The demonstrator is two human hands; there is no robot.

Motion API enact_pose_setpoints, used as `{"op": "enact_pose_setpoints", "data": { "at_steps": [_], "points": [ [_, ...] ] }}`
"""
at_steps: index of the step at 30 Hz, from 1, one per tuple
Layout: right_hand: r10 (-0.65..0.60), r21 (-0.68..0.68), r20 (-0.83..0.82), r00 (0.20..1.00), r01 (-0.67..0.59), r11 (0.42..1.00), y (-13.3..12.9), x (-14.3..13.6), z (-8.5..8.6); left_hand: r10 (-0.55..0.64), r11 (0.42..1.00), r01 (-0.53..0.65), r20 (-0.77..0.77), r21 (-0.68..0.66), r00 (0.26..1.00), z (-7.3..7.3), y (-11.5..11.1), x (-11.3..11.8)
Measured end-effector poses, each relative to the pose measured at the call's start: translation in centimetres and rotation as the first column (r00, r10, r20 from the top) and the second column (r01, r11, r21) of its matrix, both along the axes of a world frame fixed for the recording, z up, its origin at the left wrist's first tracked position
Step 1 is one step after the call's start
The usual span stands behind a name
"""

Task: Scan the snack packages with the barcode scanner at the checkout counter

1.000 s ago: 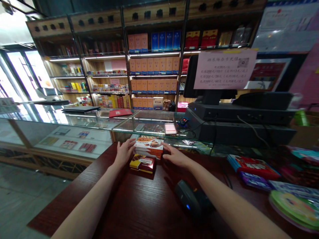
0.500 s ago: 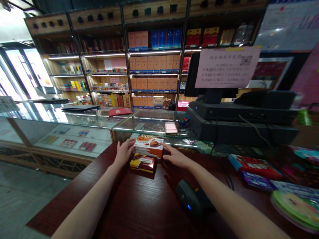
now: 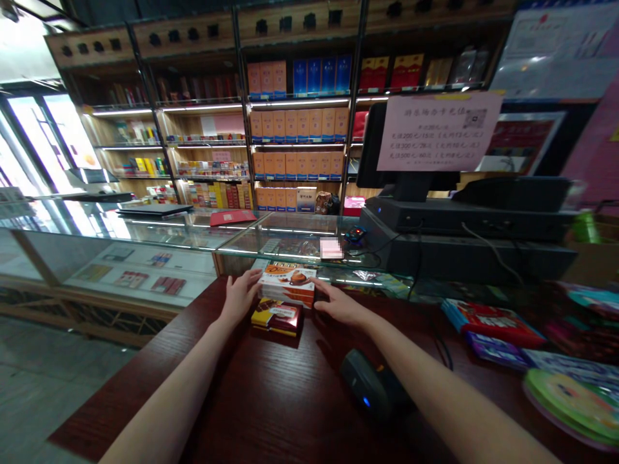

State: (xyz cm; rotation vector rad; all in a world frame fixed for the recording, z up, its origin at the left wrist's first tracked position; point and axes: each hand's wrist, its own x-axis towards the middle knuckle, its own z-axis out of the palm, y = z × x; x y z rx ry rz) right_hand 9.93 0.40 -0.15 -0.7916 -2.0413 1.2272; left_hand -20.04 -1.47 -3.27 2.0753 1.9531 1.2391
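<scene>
A small stack of white and orange boxes (image 3: 290,282) with a cup-like picture on top lies at the far edge of the dark wooden counter. My left hand (image 3: 240,295) is at its left side, fingers stretched toward the box edge and thumb apart. On the opposite side, my right hand (image 3: 341,304) is open, its fingertips at the right edge of the stack. Whether the fingers press on the boxes I cannot tell. Just in front lie yellow and dark red boxes (image 3: 277,317), stacked flat, touched by neither hand. A black handheld barcode scanner (image 3: 367,383) rests below my right forearm.
Behind the stack stands a glass display counter (image 3: 294,235). A monitor with a pink notice (image 3: 438,132) rises at the right. Red snack packs (image 3: 498,322), a purple pack (image 3: 496,350) and round green packages (image 3: 570,406) lie to the right. Stocked shelves (image 3: 300,125) line the wall.
Almost nothing differs. Both hands stay at the sides of the white and orange boxes, and the view shifts very slightly.
</scene>
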Motion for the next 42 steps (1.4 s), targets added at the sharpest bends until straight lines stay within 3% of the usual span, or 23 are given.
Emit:
{"op": "enact_pose_setpoints", "data": {
  "at_steps": [16, 30, 42],
  "points": [
    [0.005, 0.013, 0.036, 0.999, -0.005, 1.000, 0.1, 0.0, 0.1, 0.019, 0.999, -0.019, -0.001, -0.036, 1.000, 0.1, 0.1, 0.0],
    [-0.040, 0.059, 0.034, 0.999, 0.038, 0.998, 0.2, 0.9, -0.3, 0.056, 0.998, -0.053, -0.105, 0.036, 0.993, -0.6, 0.4, -0.6],
    [-0.072, 0.071, 0.009, 0.997, 0.071, 0.995, -1.6, 3.2, 0.3, 0.073, 0.995, -0.064, -0.119, 0.082, 0.990, 1.0, -0.8, 1.4]
  ]
}}
